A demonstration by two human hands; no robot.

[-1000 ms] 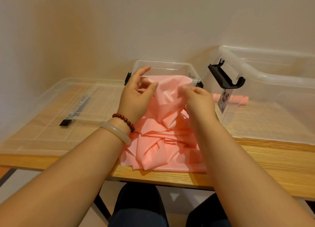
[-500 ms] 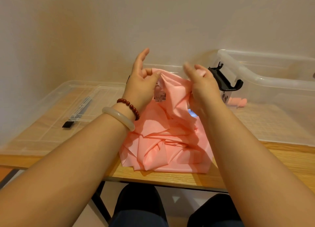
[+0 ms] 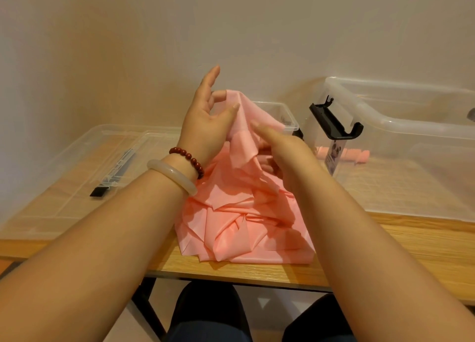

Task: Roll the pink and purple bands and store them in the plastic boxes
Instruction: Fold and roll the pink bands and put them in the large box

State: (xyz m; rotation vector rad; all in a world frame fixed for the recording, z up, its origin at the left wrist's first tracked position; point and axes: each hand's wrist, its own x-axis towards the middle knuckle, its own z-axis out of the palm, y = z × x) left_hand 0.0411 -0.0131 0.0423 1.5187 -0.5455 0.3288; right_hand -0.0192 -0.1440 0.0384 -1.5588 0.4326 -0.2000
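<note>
A long pink band (image 3: 246, 213) lies in a crumpled heap on the wooden table (image 3: 385, 244), one end lifted. My left hand (image 3: 205, 125) pinches that raised end between thumb and fingers, index finger pointing up. My right hand (image 3: 280, 149) is lower, just right of the strip, its fingers curled round the band below the left hand. A small clear plastic box (image 3: 285, 118) stands behind the heap, mostly hidden. A large clear box (image 3: 401, 125) stands at the right with a rolled pink band (image 3: 359, 156) inside. No purple band is visible.
A clear flat lid (image 3: 77, 172) lies on the table at the left with a black-tipped strip (image 3: 113, 174) under or on it. The large box has a black latch (image 3: 334, 123) raised. The wall is close behind. My knees show under the table's front edge.
My right hand has dropped from the top of the band, sliding down the strip. My left hand keeps the end raised, a little higher than a second ago.
</note>
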